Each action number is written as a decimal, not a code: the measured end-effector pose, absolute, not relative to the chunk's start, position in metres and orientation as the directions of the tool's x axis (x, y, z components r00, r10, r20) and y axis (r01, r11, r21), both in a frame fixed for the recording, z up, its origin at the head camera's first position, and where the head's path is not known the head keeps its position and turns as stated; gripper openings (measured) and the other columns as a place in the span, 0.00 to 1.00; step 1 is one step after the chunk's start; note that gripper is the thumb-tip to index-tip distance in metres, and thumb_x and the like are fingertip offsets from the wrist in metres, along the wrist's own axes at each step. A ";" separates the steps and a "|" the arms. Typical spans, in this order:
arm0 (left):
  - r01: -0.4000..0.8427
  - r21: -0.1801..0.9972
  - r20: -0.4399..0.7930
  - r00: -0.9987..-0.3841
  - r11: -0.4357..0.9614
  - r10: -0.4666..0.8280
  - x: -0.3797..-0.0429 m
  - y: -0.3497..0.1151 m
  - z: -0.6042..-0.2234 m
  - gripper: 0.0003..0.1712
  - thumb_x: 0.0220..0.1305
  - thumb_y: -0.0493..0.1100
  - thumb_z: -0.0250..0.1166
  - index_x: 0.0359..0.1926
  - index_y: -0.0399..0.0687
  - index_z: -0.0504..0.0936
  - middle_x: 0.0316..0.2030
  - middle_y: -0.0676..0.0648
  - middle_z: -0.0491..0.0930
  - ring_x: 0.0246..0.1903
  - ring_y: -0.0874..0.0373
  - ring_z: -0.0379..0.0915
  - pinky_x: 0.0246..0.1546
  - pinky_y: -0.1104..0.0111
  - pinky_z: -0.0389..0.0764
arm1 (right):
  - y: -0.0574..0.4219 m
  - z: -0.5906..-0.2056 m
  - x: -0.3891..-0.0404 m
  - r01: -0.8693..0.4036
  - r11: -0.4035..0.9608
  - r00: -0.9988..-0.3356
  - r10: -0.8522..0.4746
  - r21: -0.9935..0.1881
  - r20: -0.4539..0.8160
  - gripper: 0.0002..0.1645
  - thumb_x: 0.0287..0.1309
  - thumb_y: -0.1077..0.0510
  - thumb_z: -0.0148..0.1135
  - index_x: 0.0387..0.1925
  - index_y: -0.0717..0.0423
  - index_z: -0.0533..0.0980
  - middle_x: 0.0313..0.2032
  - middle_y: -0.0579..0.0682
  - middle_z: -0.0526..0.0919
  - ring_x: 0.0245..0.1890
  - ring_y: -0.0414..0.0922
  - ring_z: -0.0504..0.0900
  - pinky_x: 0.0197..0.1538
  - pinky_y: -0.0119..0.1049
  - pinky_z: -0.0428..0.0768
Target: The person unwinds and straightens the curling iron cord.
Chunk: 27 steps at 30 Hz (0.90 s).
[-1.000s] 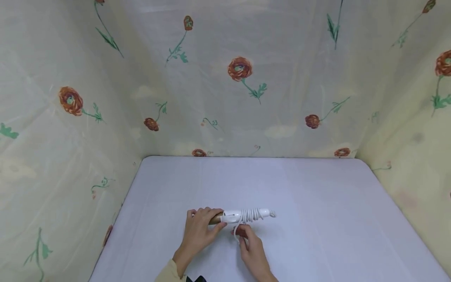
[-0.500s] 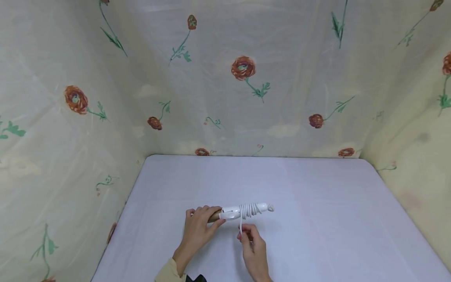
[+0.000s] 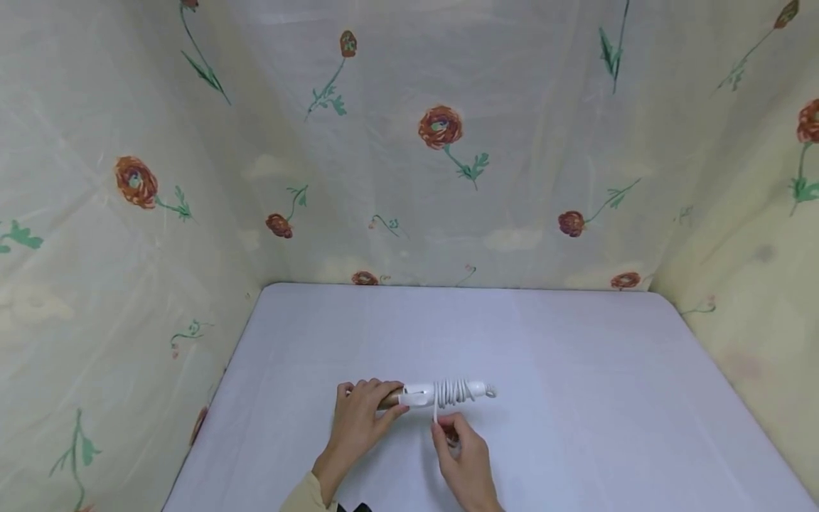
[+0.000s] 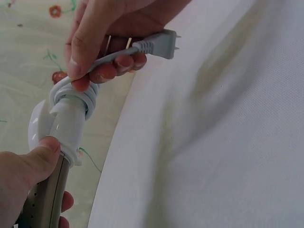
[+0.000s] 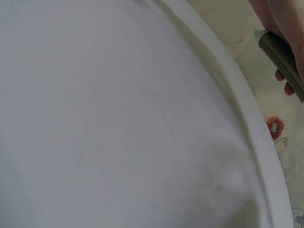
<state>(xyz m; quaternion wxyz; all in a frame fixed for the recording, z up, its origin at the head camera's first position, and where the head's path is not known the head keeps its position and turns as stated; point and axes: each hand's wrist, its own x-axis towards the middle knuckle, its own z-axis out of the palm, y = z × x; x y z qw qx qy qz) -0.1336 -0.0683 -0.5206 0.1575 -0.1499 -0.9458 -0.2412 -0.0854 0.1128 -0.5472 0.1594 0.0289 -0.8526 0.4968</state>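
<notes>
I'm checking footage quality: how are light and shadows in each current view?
Head: bright, with a soft shadow on the table beside the right hand; left wrist: dimmer, broad soft shadows, small glints on the tool; right wrist: also dim, soft shadows near the table's edge.

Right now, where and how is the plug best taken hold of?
Probably by the flat sides of the plug, coming from its ribbed neck, where the cord enters; the prongs stick out opposite. The right hand pinches the cord nearby.
</notes>
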 end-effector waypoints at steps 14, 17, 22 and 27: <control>0.369 0.380 0.358 -0.904 0.848 0.233 -0.131 -0.069 -0.518 0.22 0.50 0.62 0.67 0.47 0.68 0.81 0.35 0.59 0.84 0.32 0.62 0.74 0.44 0.58 0.62 | 0.131 -0.526 -0.090 -0.437 0.589 -0.868 -0.077 -0.680 0.491 0.12 0.48 0.69 0.68 0.31 0.51 0.77 0.28 0.37 0.79 0.29 0.28 0.77 0.31 0.26 0.79; 0.367 0.376 0.346 -0.907 0.851 0.238 -0.131 -0.068 -0.517 0.22 0.50 0.63 0.66 0.47 0.68 0.82 0.35 0.59 0.84 0.33 0.62 0.74 0.45 0.58 0.62 | 0.137 -0.522 -0.092 -0.478 0.597 -0.850 -0.127 -0.644 0.512 0.12 0.48 0.68 0.68 0.30 0.50 0.77 0.28 0.35 0.78 0.29 0.28 0.77 0.30 0.27 0.78; 0.366 0.351 0.334 -0.909 0.862 0.250 -0.130 -0.067 -0.518 0.22 0.50 0.64 0.66 0.47 0.68 0.82 0.35 0.59 0.84 0.33 0.62 0.74 0.45 0.58 0.62 | 0.147 -0.513 -0.098 -0.556 0.628 -0.799 -0.225 -0.544 0.557 0.10 0.50 0.65 0.68 0.29 0.48 0.76 0.27 0.34 0.78 0.28 0.27 0.75 0.29 0.24 0.75; 0.377 0.326 0.345 -0.901 0.867 0.263 -0.129 -0.067 -0.518 0.22 0.49 0.63 0.67 0.47 0.67 0.82 0.34 0.59 0.84 0.32 0.62 0.75 0.44 0.58 0.62 | 0.155 -0.502 -0.104 -0.581 0.658 -0.783 -0.291 -0.479 0.550 0.08 0.51 0.62 0.67 0.29 0.47 0.77 0.25 0.33 0.76 0.25 0.27 0.69 0.28 0.22 0.70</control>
